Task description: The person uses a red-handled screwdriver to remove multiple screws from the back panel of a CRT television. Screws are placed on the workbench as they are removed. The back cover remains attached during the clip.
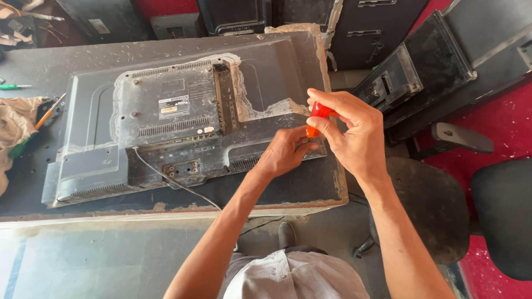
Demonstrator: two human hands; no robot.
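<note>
My right hand [354,135] is closed around the orange-red plastic handle of a screwdriver [317,117], fingers and thumb wrapped high on it so I can twist from the top; the shaft points down toward the lower right corner of the dusty grey plastic back cover of a flat television [166,116]. The tip itself is hidden behind my left hand [285,152], so I cannot tell whether it sits in a screw. My left hand rests down on that corner with fingers curled close around the tool's lower end, it seems to steady it; whether it actually pinches anything, I cannot tell.

The television lies face down across a worn dark workbench [310,188], its back up so the screws are reachable. A thin black cable [172,180] runs from the cover's lower middle over the bench's near edge. Far left on the bench lie a crumpled beige cloth [14,124], a second screwdriver with an orange handle [49,113] and a green-handled one [14,86]. To my right, other dark television casings [421,72] lean near a black office chair [501,216] on the red floor [504,119].
</note>
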